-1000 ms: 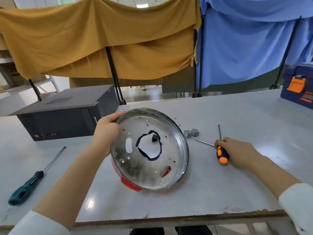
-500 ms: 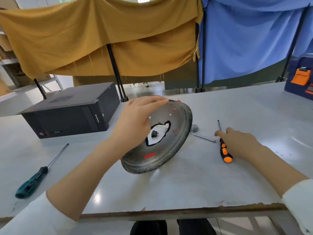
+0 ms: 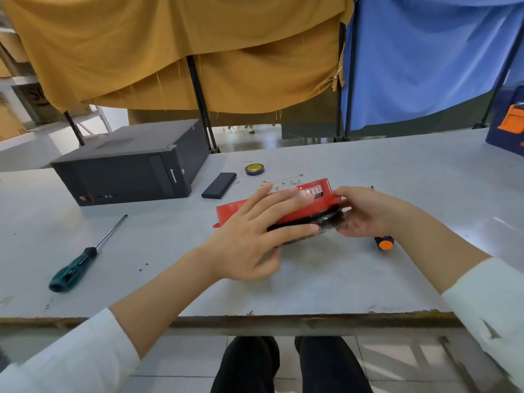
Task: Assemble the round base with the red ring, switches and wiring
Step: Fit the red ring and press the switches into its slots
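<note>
Both hands grip the round base (image 3: 306, 222) above the desk (image 3: 312, 279): left hand (image 3: 255, 236) with fingers spread over its red ring (image 3: 235, 212), thumb beneath; right hand (image 3: 363, 214) curled round its right edge. Left of the base lies a green screwdriver (image 3: 82, 259); behind it, a black computer case (image 3: 133, 165).

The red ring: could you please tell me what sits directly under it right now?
Under the red ring a dark curved rim of the round base shows. The left hand and right hand cover the rest, so its underside and the table beneath cannot be seen.
</note>
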`<state>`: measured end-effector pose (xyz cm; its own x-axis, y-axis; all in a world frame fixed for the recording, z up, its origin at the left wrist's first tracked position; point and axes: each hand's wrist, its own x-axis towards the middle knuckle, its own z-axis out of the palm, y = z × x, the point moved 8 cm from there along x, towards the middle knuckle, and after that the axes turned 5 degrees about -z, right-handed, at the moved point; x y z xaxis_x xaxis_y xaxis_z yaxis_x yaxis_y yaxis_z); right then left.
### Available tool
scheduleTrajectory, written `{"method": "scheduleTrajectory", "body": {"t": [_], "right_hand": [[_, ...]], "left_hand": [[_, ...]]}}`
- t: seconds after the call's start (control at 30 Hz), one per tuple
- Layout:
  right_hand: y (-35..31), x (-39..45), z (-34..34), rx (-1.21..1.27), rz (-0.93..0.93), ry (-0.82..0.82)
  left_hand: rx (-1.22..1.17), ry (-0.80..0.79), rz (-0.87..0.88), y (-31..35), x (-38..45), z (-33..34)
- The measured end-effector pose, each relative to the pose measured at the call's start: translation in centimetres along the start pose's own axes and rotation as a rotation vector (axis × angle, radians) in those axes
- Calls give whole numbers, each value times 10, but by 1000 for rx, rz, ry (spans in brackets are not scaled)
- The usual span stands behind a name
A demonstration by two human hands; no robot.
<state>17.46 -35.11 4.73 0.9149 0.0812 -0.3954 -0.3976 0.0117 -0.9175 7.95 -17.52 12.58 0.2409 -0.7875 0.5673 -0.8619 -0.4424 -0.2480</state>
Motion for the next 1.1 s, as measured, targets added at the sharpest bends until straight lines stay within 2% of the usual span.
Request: {"method": "scheduleTrajectory", "body": {"t": [0.07,0.1,0.2,0.27,0.3,0.37,0.53,0.63,0.73,0.83,0.9,1.03,1.1], "right_hand": [[12,3,5,-40,-25,8],[17,4,6,-88,-55,31],[29,0,8,-239,-119,82],[37,-1,6,-353,-104,93],[39,0,5,-457,-92,99],[40,3,-1,-652,-69,122],[30,18,-15,-841,-67,164],[23,29,-25,-633,-42,200],[0,46,-24,-579,-175,219],[-25,60,-2,-602,-369,151],[-34,67,18,-704,-469,76],[-32,85,45,-908,-498,-73],[-29,94,43,-976,-483,-51]], "left_hand": [[-44,68,-101,-11,-15,-3],[-91,112,-225,-24,-25,-4],[-384,201,-814,-76,-69,9],[-655,194,-1197,-97,-102,34],[-779,185,-1332,-102,-114,48],[-947,169,-1483,-106,-128,68],[-1040,156,-1512,-111,-131,80],[-1092,156,-1502,-119,-128,79],[-1098,159,-1514,-134,-128,83],[-1097,150,-1495,-146,-120,92],[-1090,118,-1472,-152,-112,101],[-1288,87,-1389,-158,-91,122],[-1414,93,-1338,-158,-83,129]]}}
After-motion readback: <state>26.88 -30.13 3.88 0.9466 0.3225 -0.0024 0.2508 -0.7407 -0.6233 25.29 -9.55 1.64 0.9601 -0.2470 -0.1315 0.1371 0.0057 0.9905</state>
